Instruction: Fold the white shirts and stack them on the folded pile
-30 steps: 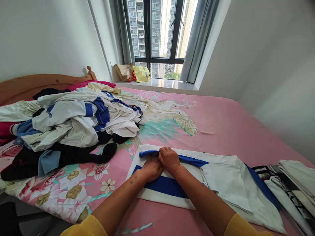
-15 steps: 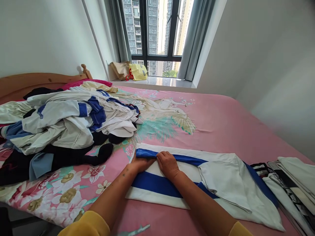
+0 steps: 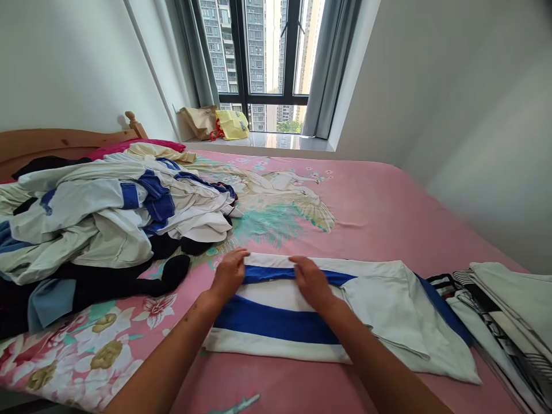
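A white shirt with broad blue bands (image 3: 276, 322) lies partly folded on the bed, a white sleeve-like flap laid over its right half. At its far left corner, my left hand (image 3: 229, 275) has its fingers closed on the edge of the cloth. My right hand (image 3: 309, 280) pinches the same far edge farther right, with the thumb side toward the left hand. A stretch of white and blue cloth shows between the two hands. The fingertips of both hands are partly hidden by the hands themselves.
A loose heap of white, blue and black clothes (image 3: 116, 213) covers the bed's left side. Folded clothes (image 3: 509, 299) are stacked at the right. Paper and yellow bags (image 3: 233, 125) stand on the windowsill. Pink floral bedding (image 3: 371, 213) spreads beneath.
Both hands have moved to the shirt's far edge and spread apart, the left to the corner, the right farther right. The far blue band lies flatter. The view has shifted slightly right.
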The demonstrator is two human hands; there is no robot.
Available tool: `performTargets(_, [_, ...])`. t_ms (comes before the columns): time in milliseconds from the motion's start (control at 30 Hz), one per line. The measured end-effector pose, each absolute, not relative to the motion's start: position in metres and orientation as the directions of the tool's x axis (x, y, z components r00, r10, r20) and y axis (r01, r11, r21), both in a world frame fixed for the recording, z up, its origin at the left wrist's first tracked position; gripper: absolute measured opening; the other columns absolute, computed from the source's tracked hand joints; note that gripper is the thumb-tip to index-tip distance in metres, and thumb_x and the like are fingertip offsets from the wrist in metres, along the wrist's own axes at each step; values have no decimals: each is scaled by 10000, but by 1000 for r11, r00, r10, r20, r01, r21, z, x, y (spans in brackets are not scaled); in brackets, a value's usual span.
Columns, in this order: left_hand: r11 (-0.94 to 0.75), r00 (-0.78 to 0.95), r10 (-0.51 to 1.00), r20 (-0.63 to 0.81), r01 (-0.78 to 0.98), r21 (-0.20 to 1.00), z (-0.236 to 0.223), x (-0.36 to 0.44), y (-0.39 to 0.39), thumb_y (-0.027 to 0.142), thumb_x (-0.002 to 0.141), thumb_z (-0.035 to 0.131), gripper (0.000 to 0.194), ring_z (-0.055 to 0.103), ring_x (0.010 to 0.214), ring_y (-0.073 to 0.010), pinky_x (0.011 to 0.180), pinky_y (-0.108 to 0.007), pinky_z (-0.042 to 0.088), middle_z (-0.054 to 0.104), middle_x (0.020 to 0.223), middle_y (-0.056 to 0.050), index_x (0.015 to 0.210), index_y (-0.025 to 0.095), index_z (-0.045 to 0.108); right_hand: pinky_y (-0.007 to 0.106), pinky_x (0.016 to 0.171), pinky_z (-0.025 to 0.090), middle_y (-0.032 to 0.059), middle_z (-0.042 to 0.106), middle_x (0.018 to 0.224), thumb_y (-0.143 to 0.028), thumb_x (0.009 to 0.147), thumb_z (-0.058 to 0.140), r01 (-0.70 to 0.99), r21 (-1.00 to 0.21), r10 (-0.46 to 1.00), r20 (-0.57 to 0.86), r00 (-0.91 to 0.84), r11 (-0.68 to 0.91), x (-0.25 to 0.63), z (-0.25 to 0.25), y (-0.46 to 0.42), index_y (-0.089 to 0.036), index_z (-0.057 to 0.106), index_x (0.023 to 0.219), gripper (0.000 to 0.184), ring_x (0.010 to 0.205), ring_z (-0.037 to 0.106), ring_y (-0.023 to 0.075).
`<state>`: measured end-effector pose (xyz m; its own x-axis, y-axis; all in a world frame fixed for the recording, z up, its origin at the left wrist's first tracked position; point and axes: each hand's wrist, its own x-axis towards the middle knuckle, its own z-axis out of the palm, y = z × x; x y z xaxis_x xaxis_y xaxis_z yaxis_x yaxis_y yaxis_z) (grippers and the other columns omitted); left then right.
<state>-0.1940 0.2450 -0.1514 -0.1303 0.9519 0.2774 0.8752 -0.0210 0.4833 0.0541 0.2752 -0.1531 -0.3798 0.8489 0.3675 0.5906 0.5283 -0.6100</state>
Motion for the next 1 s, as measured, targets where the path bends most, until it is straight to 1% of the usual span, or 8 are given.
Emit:
performTargets(100, [-275, 140, 949, 281, 801, 531, -151, -144, 256, 75, 809, 377, 381, 580, 1105, -155, 1021, -320, 428, 664, 1138, -23, 999, 218, 674, 314, 827, 483, 62, 692, 946, -257, 856, 387, 631, -691, 932, 319, -172, 353, 111, -144, 301, -191, 631, 1008, 295, 864, 638, 183])
performTargets(233, [-339, 259, 940, 221, 776, 532, -159, -89, 285, 4, 759, 369, 434, 637, 980, -168, 927, -313, 488, 694, 1049, -50, 981, 189, 693, 306, 737, 494, 21, 694, 814, -300, 807, 432, 686, -675, 961, 233, -152, 272, 174, -154, 325, -215, 651, 912, 258, 730, 637, 175])
performTargets(433, [-476, 463, 873, 156, 733, 486, -176, -21, 324, 24, 742, 438, 399, 633, 976, -178, 919, -296, 477, 701, 1022, -47, 964, 216, 707, 344, 867, 471, 38, 677, 922, -242, 818, 431, 728, -556, 911, 329, -249, 400, 193, -205, 328, -220, 645, 862, 220, 917, 606, 184])
performTargets(533, [-539, 551, 825, 124, 701, 467, -186, -8, 320, 95, 811, 434, 384, 577, 1111, -175, 1026, -335, 396, 667, 1151, -35, 1070, 251, 670, 342, 918, 445, 50, 663, 956, -264, 836, 486, 742, -495, 882, 369, -292, 452, 191, -215, 326, -204, 638, 911, 180, 967, 574, 185])
performTargets(667, [-504, 521, 850, 78, 762, 405, -194, -34, 303, 326, 919, 355, 454, 310, 1371, -216, 1149, -500, 128, 404, 1463, -42, 1364, 278, 432, 340, 958, 426, 72, 652, 1025, -338, 855, 515, 762, -450, 876, 355, -326, 466, 194, -216, 327, -182, 640, 1001, 247, 1021, 557, 195])
performTargets(767, [-432, 463, 886, -13, 837, 336, -195, -73, 295, 522, 899, 338, 597, 194, 1417, -215, 1152, -514, 21, 264, 1528, -39, 1445, 288, 279, 373, 1047, 360, 115, 584, 1230, -413, 886, 478, 816, -344, 872, 337, -354, 465, 194, -223, 328, -152, 604, 1158, 398, 1183, 486, 222])
performTargets(900, [-243, 288, 948, -134, 928, 282, -195, -134, 290, 597, 876, 317, 668, 141, 1429, -204, 1142, -507, -48, 190, 1546, -35, 1461, 288, 226, 429, 1106, 275, 111, 436, 1417, -467, 925, 377, 878, -183, 886, 238, -397, 443, 191, -234, 329, -147, 465, 1350, 539, 1338, 339, 247])
performTargets(1000, [-91, 137, 976, -169, 964, 251, -194, -178, 284, 558, 877, 341, 644, 138, 1429, -210, 1133, -524, -62, 195, 1544, -35, 1453, 281, 258, 440, 1113, 257, 85, 404, 1444, -466, 935, 346, 896, -142, 899, 191, -393, 421, 189, -235, 329, -177, 423, 1387, 542, 1357, 315, 245])
